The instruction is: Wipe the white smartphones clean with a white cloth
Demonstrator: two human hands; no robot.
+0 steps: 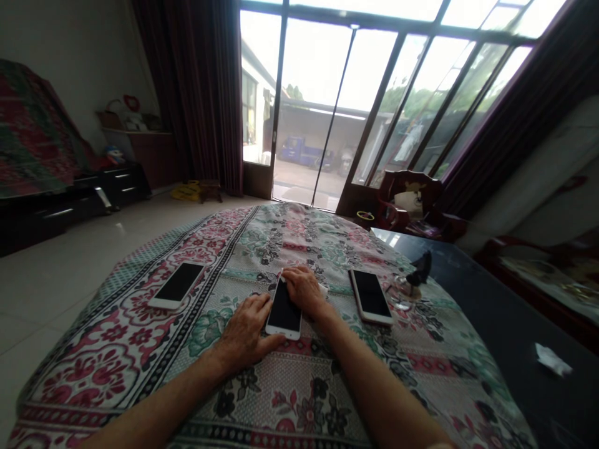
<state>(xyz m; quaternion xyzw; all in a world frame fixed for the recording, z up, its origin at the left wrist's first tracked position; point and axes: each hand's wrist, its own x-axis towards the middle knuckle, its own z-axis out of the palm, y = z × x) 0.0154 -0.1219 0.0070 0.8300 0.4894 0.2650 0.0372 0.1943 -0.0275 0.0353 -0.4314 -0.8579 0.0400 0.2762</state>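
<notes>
A white-framed phone [284, 310] with a dark screen lies face up in the middle of the floral cloth [140, 349]. My left hand [246, 330] rests flat on the cloth against the phone's left edge, thumb at its near corner. My right hand [304, 288] is curled over the phone's far right corner, fingers pressed on a small white wad [324, 289] that peeks out beside them. A second phone [176, 285] lies to the left and a third phone [371, 296] to the right, both face up and untouched.
A small glass dish with a dark object [412, 284] sits right of the third phone. The dark glossy table [505, 324] continues to the right, bearing a crumpled white scrap [552, 360]. Beyond are a tiled floor, a wooden chair [412, 202] and large windows.
</notes>
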